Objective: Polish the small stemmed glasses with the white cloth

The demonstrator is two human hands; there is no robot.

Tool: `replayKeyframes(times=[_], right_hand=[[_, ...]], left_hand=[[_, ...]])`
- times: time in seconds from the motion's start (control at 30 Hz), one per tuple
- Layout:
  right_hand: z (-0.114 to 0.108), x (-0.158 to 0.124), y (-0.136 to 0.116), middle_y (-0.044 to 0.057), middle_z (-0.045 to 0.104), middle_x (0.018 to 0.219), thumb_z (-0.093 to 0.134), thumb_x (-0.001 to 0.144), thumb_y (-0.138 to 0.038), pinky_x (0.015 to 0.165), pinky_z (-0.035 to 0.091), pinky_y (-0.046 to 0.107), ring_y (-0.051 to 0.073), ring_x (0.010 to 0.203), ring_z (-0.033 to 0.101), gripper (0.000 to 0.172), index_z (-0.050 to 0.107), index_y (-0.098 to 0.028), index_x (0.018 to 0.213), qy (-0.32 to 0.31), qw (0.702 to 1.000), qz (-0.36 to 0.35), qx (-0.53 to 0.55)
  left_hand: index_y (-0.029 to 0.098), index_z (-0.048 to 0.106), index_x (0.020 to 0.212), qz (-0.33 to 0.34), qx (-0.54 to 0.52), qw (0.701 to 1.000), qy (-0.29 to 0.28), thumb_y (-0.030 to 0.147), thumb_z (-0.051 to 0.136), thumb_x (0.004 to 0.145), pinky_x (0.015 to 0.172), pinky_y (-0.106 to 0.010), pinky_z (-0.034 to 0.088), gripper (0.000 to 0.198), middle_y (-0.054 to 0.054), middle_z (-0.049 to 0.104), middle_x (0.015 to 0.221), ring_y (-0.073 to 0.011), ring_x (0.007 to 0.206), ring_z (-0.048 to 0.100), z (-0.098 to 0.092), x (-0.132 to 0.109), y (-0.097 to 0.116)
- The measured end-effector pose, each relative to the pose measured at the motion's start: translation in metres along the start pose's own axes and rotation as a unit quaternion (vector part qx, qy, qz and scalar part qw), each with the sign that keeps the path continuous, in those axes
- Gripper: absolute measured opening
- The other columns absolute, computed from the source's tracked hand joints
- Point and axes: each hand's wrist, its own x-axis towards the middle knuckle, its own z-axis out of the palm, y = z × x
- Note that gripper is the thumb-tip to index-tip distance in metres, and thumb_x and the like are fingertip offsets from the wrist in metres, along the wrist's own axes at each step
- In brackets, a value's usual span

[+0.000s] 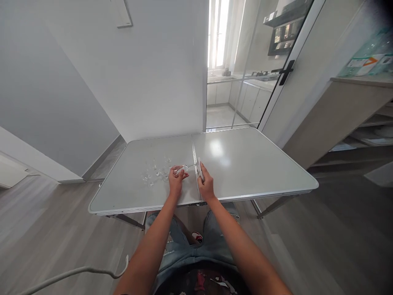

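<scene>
My left hand (pixel 178 176) is closed around a clear, shiny stemmed piece (pixel 186 167) that looks like a small goblet. Its narrow end points right, towards a thin white flat piece (pixel 199 164) standing upright in my right hand (pixel 206 182). Fingers of the right hand wrap round that white piece; what exactly it is, I cannot make out. Whether the stem touches it is too small to tell. Left of my left hand, several clear see-through pieces (pixel 157 173) lie or stand on the table, their outlines faint against the pale top.
A pale folding table (pixel 245 168) with a metal rim and a centre seam stands before me, against a white wall (pixel 159 73). Behind it on the right is a glass door (pixel 236 94) with a black handle (pixel 286 72). A grey cable (pixel 82 269) curves at lower left.
</scene>
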Motion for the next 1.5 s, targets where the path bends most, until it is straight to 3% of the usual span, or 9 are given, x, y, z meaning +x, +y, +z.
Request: replayKeyframes(times=[0.13, 0.27, 0.4, 0.63, 0.9, 1.07, 1.2, 1.4, 1.5], right_hand=[[-0.004, 0.0, -0.006, 0.005, 0.043, 0.155, 0.041, 0.081, -0.008, 0.119, 0.035, 0.041, 0.021, 0.142, 0.043, 0.073, 0.037, -0.021, 0.153, 0.01, 1.0, 0.01, 0.022], [-0.005, 0.003, -0.004, 0.005, 0.052, 0.148, 0.04, 0.08, -0.008, 0.112, 0.043, 0.038, 0.022, 0.133, 0.053, 0.069, 0.047, -0.021, 0.148, 0.023, 0.997, 0.061, 0.04], [-0.004, 0.002, -0.002, 0.006, 0.057, 0.143, 0.042, 0.078, -0.007, 0.108, 0.048, 0.039, 0.023, 0.126, 0.06, 0.065, 0.055, -0.02, 0.141, 0.013, 0.997, 0.062, 0.044], [-0.005, -0.002, -0.01, 0.004, 0.044, 0.154, 0.04, 0.08, -0.006, 0.118, 0.037, 0.041, 0.022, 0.141, 0.044, 0.073, 0.04, -0.023, 0.152, 0.01, 0.999, -0.005, 0.041], [-0.002, -0.004, 0.002, 0.006, 0.059, 0.14, 0.04, 0.081, -0.008, 0.105, 0.05, 0.038, 0.022, 0.124, 0.061, 0.064, 0.055, -0.021, 0.142, 0.024, 0.998, 0.04, 0.03], [-0.004, -0.008, -0.005, 0.003, 0.052, 0.148, 0.041, 0.081, -0.009, 0.115, 0.041, 0.04, 0.022, 0.135, 0.051, 0.068, 0.048, -0.023, 0.147, 0.029, 0.999, -0.017, 0.022], [-0.006, -0.004, -0.01, 0.003, 0.049, 0.15, 0.039, 0.083, -0.012, 0.115, 0.04, 0.04, 0.021, 0.137, 0.049, 0.067, 0.045, -0.023, 0.149, 0.029, 0.998, 0.016, 0.043], [-0.002, 0.0, -0.002, 0.006, 0.068, 0.129, 0.038, 0.085, -0.014, 0.087, 0.056, 0.032, 0.018, 0.096, 0.069, 0.059, 0.053, -0.019, 0.142, 0.022, 0.993, 0.108, 0.041], [0.005, -0.001, 0.0, 0.007, 0.061, 0.138, 0.041, 0.086, -0.013, 0.101, 0.051, 0.037, 0.022, 0.116, 0.064, 0.061, 0.048, -0.02, 0.146, 0.005, 0.998, 0.067, 0.001]], left_hand=[[0.018, 0.058, 0.11, -0.004, 0.003, 1.0, -0.027, 0.048, 0.075, 0.079, 0.069, -0.034, 0.064, 0.046, -0.011, 0.063, 0.119, -0.0114, 0.071, 0.068, 0.0, -0.001, -0.001], [0.018, 0.059, 0.109, -0.006, 0.0, 0.999, -0.04, 0.049, 0.073, 0.08, 0.065, -0.032, 0.063, 0.045, -0.011, 0.064, 0.118, -0.0104, 0.066, 0.067, -0.001, -0.001, 0.0], [0.018, 0.059, 0.108, -0.001, -0.007, 1.0, -0.01, 0.051, 0.071, 0.081, 0.066, -0.031, 0.062, 0.044, -0.01, 0.065, 0.116, -0.0107, 0.069, 0.068, -0.002, 0.0, 0.0], [0.016, 0.059, 0.107, -0.021, 0.005, 1.0, -0.011, 0.052, 0.072, 0.079, 0.061, -0.028, 0.06, 0.047, -0.01, 0.068, 0.107, -0.0106, 0.063, 0.067, -0.002, 0.001, 0.0], [0.017, 0.057, 0.106, -0.018, 0.001, 1.0, 0.007, 0.054, 0.069, 0.081, 0.059, -0.026, 0.059, 0.046, -0.01, 0.069, 0.108, -0.0108, 0.063, 0.067, -0.001, 0.0, 0.0], [0.017, 0.058, 0.105, -0.021, 0.0, 1.0, -0.006, 0.053, 0.069, 0.082, 0.057, -0.026, 0.059, 0.044, -0.009, 0.069, 0.107, -0.011, 0.062, 0.067, -0.001, -0.001, 0.001], [0.018, 0.059, 0.106, -0.019, 0.001, 0.999, -0.026, 0.054, 0.071, 0.08, 0.057, -0.028, 0.06, 0.047, -0.009, 0.07, 0.107, -0.011, 0.06, 0.067, -0.002, -0.002, 0.0], [0.019, 0.059, 0.107, -0.01, 0.009, 1.0, -0.028, 0.056, 0.07, 0.08, 0.059, -0.028, 0.06, 0.048, -0.008, 0.069, 0.11, -0.0109, 0.062, 0.068, -0.003, 0.0, -0.001], [0.019, 0.058, 0.107, -0.005, 0.004, 1.0, -0.005, 0.055, 0.07, 0.081, 0.061, -0.029, 0.061, 0.046, -0.009, 0.068, 0.109, -0.0115, 0.065, 0.069, -0.003, 0.0, 0.0]])
